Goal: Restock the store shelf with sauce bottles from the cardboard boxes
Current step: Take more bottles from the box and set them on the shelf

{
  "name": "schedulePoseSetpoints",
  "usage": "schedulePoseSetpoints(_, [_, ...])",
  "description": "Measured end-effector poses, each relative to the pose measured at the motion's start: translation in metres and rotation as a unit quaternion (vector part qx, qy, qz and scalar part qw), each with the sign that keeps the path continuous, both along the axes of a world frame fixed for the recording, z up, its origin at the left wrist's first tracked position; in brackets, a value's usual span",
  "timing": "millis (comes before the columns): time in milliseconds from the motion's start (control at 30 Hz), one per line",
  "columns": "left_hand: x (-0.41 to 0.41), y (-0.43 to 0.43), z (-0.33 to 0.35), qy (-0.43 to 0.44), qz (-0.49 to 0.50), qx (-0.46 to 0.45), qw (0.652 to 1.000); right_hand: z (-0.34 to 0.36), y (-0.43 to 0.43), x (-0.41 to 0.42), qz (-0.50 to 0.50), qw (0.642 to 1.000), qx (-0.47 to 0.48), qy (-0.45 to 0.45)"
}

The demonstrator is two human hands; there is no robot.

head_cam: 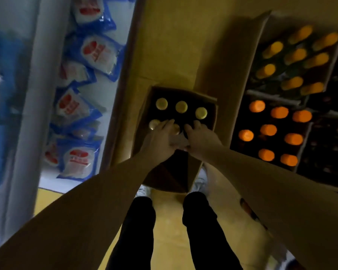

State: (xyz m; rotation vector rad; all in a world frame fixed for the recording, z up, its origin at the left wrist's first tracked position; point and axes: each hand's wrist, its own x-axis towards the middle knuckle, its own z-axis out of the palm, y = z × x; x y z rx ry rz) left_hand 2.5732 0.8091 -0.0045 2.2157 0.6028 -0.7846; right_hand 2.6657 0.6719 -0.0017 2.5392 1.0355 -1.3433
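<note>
Sauce bottles [181,106] | in box [144,110] | under fingers [169,123] of left hand [160,138], right hand [200,136] | grip unclear

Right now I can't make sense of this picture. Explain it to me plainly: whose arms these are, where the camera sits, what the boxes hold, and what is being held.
There is no machine here. A camera worn on a person's head looks down at their own two bare arms, black trouser legs and the yellow floor. The left hand and right hand reach into an open cardboard box at their feet, fingers over the tops of dark bottles with yellow caps. The picture is too blurred to tell whether either hand grips a bottle yet. To the right stand more boxes of bottles with orange caps. To the left is a shelf with blue-and-white packets.
</note>
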Motion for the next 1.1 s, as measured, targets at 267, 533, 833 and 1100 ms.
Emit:
schedulePoseSetpoints(267, [0.002,-0.017,-0.072,-0.037,0.163,-0.045,0.985,-0.044,0.011,0.004,0.039,0.998,-0.045,-0.029])
schedulePoseSetpoints(533, [0.008,-0.031,-0.083,-0.079,0.210,-0.028,0.974,-0.037,0.004,0.001,-0.024,0.999,-0.011,-0.038])
schedulePoseSetpoints(833, [0.000,-0.020,0.004,-0.047,0.144,-0.035,0.988,0.046,-0.009,-0.010,-0.190,0.980,0.048,-0.014])
schedulePoseSetpoints(1100, [0.032,0.004,0.192,-0.092,0.089,-0.034,0.991,0.216,-0.020,-0.011,-0.337,0.929,0.093,-0.124])
